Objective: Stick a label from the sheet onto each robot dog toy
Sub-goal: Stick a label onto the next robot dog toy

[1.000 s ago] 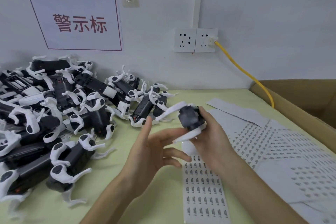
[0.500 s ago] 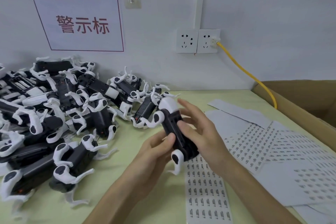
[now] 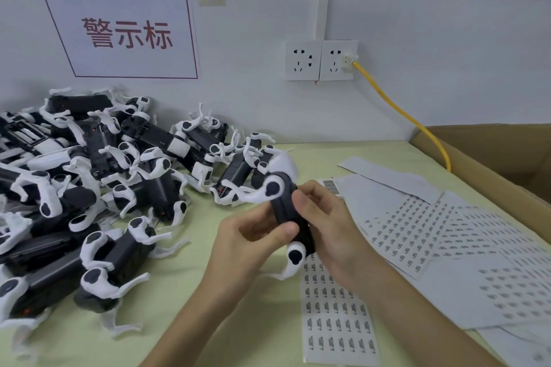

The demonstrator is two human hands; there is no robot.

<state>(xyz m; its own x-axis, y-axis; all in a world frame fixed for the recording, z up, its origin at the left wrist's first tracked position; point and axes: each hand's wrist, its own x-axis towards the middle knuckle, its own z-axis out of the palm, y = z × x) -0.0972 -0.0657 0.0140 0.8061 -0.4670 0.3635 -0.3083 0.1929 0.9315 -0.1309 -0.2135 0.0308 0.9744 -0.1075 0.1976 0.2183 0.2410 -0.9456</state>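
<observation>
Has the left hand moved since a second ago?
Yes. The left hand closed in rightward toward the label sheet and now grips the held robot dog toy.

The black-bodied, white-legged robot dog toy (image 3: 286, 205), a second ago end-on in the right hand (image 3: 331, 232) alone, now lies lengthwise between both hands, the left hand (image 3: 247, 235) thumb pressing its body

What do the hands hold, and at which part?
Both hands, left and right, grip one robot dog toy around its black body.
</observation>
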